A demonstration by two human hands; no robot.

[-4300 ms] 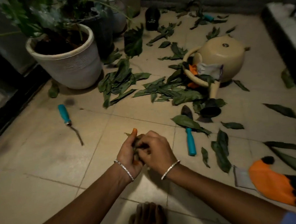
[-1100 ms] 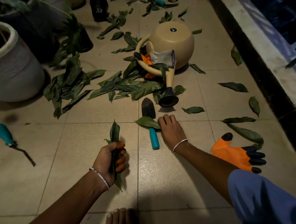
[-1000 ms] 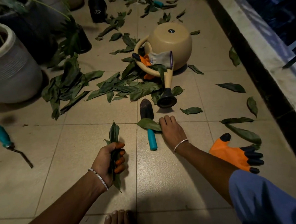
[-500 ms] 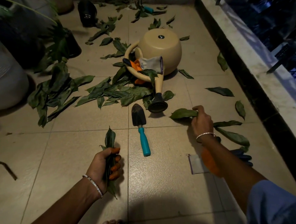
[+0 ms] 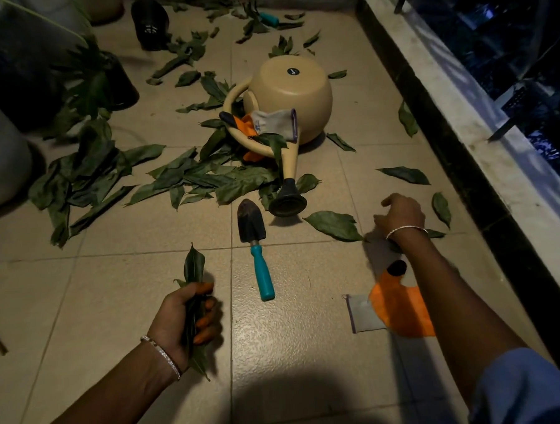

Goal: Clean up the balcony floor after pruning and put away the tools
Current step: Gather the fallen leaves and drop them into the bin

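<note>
Progress entry: early stage. Your left hand [image 5: 187, 317] sits at about 7 o'clock in the view, fingers wrapped tight round a small bunch of leaves [image 5: 193, 268]. Your right hand [image 5: 400, 213] is out at 3 o'clock, fingers curled down over the floor [image 5: 114, 301] just beside a large leaf [image 5: 333, 225]. I cannot tell whether they pinch its stem or only hover. Done, by my reading: that one handful is gathered. Left to clear: the main leaf pile [image 5: 186, 181] at 10 o'clock, plus loose leaves toward 12 and along the ledge [image 5: 461, 105] at 2 o'clock. Tools not put away: the trowel [image 5: 256, 248] lies flat on the tiles at centre. The watering can [image 5: 298, 100] lies tipped on its side at 12 o'clock with one glove [image 5: 267, 125] stuffed through its handle. The second glove [image 5: 397, 306] lies under your right forearm at 4 o'clock, and a teal-handled tool [image 5: 268, 18] rests far off at 12. Judgement: most of the job remains.
</note>
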